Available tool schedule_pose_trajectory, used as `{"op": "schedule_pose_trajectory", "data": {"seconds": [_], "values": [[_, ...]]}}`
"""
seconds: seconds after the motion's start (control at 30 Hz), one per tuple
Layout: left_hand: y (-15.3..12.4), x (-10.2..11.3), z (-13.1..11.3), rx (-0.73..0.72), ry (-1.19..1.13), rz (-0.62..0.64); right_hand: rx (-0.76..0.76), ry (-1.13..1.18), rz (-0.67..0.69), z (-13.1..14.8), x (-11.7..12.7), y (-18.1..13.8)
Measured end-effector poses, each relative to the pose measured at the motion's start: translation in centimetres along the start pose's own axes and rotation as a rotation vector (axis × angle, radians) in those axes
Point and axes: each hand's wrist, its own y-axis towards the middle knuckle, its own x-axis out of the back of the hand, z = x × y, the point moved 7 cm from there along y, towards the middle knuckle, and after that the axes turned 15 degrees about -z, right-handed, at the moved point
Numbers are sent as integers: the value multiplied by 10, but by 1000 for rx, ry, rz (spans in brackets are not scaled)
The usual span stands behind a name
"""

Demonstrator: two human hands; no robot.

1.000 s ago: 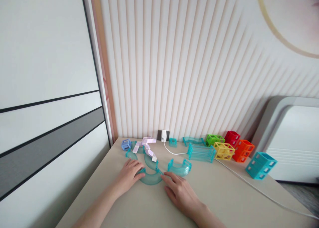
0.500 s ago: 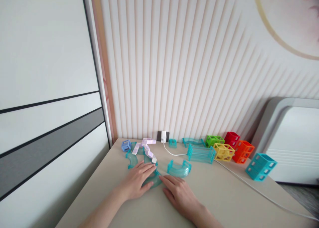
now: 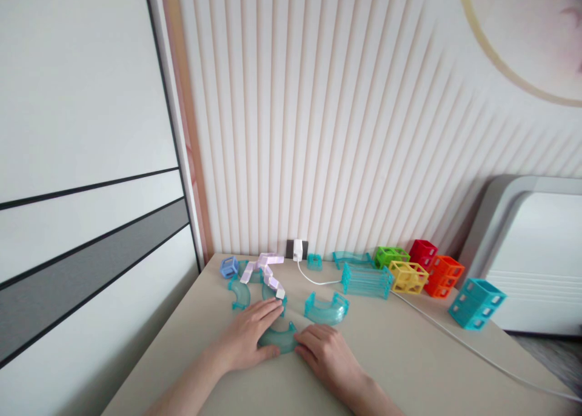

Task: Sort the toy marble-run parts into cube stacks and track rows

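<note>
Between my hands a clear teal curved track piece (image 3: 280, 341) lies on the table. My left hand (image 3: 248, 337) rests over its left end, fingers stretched forward and thumb along its near side. Its fingertips reach another teal curved piece (image 3: 268, 291), which it partly covers. My right hand (image 3: 325, 350) has its fingers curled at the right end of the near piece, pinching it. Beyond that hand lies a third teal curved piece (image 3: 326, 310). A jointed chain of pale lilac blocks (image 3: 268, 270) lies over the pieces at the far left.
At the back left sits a blue cube frame (image 3: 229, 267). Teal stacked tracks (image 3: 367, 280) stand at the back right, beside green (image 3: 391, 256), yellow (image 3: 409, 276), red (image 3: 424, 252), orange (image 3: 444, 276) and teal (image 3: 476, 304) block frames. A white cable (image 3: 477, 358) crosses the table from a wall plug (image 3: 297, 250).
The near curved piece has shifted slightly toward me, and a gap shows between it and the piece ahead. My right fingers have curled in more at its end.
</note>
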Motion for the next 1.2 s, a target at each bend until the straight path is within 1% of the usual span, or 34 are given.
{"op": "schedule_pose_trajectory", "data": {"seconds": [0.07,0.17,0.27,0.37,0.43,0.47,0.57,0.67,0.7,0.77,0.8,0.87,0.93,1.03,1.2], "values": [[0,5,0,-13,11,1,-7,-3,-8,-2,1,-1],[1,20,-6,-11,32,-1,-45,30,-25,-5,6,-1],[2,31,-16,-25,44,39,-72,57,-64,-10,14,-1],[0,33,-19,-50,46,59,-59,68,-125,-14,24,-2],[-3,30,-15,-63,30,18,-43,71,-184,-16,32,-2],[-3,28,-13,-62,15,-25,-41,70,-221,-17,36,-3],[1,25,-7,-12,-68,-226,-86,79,-336,-27,48,-4],[18,20,-8,100,-195,-432,-188,80,-450,-45,59,-7],[27,18,-10,141,-224,-478,-223,75,-484,-52,63,-8],[46,11,-17,204,-268,-529,-297,66,-548,-67,70,-10],[55,8,-20,222,-284,-551,-335,65,-576,-74,73,-11],[70,1,-28,209,-309,-569,-403,67,-613,-87,78,-14],[78,-6,-32,186,-331,-581,-445,68,-624,-98,80,-16],[77,-18,-34,138,-340,-588,-472,65,-618,-108,80,-18],[70,-32,-35,60,-271,-578,-512,61,-607,-118,76,-20]]}}
